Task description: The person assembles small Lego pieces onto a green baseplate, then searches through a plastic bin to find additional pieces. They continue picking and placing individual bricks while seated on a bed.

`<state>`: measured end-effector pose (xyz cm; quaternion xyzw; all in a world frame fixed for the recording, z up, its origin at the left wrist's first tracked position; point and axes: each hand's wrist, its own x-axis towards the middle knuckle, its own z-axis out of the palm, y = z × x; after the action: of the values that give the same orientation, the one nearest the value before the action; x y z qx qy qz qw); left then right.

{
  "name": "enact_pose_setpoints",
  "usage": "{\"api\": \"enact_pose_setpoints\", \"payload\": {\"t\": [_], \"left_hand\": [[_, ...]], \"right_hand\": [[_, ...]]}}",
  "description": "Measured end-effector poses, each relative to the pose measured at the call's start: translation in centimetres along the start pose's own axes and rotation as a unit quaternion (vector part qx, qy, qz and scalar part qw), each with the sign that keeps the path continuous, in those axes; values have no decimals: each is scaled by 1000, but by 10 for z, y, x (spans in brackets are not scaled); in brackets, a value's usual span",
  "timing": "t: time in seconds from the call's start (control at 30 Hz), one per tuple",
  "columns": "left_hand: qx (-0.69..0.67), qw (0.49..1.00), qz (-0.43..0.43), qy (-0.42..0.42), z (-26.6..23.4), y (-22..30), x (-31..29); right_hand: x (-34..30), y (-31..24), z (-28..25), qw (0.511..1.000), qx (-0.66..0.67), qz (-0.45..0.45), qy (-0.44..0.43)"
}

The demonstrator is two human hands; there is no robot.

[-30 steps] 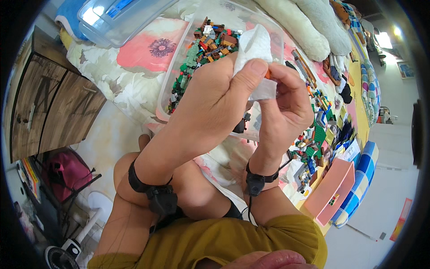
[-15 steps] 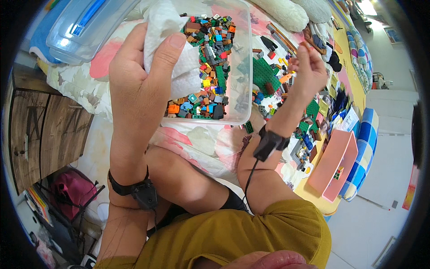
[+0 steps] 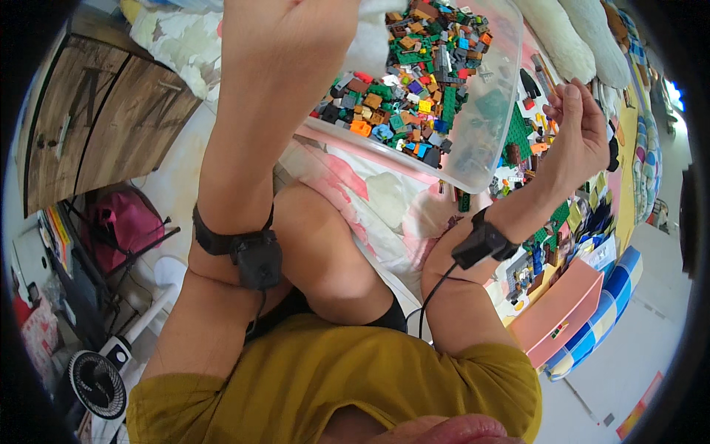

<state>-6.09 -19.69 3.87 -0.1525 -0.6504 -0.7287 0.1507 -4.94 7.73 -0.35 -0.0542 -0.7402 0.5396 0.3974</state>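
My left hand [image 3: 296, 26] is raised at the top edge of the view, its fingers cut off by the frame. Beside it hangs a white cloth [image 3: 372, 43], in that hand's grip. Below and beyond the cloth, a clear plastic bin [image 3: 488, 152] holds many small toy building bricks [image 3: 425, 103] in mixed colours. To the right of the bin, my right hand [image 3: 580, 129] is up with thumb and fingertips pinched together. Whatever lies between those fingertips is too small to name. A green brick baseplate [image 3: 519, 133] and loose bricks lie between the bin and this hand.
Long white fluffy cushions [image 3: 560, 37] lie at the far right. A pink open box [image 3: 562, 303] stands beside a blue checked cushion [image 3: 610, 296]. On the left are a wooden cabinet [image 3: 118, 126] and a fan [image 3: 97, 383]. Flowered fabric [image 3: 355, 174] spreads under the bin.
The view has turned, so the bin appears further right and higher. My left hand and the cloth have moved up, mostly out of the frame. My right hand stays raised and pinched.
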Motion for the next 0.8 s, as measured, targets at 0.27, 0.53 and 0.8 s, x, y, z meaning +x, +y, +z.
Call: {"api": "enact_pose_setpoints", "payload": {"t": [0.27, 0.53, 0.8], "left_hand": [[-110, 992, -58, 7, 3, 10, 3], [-131, 990, -52, -11, -16, 20, 3], [-94, 995, -6, -11, -32, 26, 7]], "right_hand": [[-53, -66, 43, 911, -104, -30, -398], [-59, -56, 75, 774, -242, 9, -585], [-56, -50, 94, 730, -326, -59, -598]]}}
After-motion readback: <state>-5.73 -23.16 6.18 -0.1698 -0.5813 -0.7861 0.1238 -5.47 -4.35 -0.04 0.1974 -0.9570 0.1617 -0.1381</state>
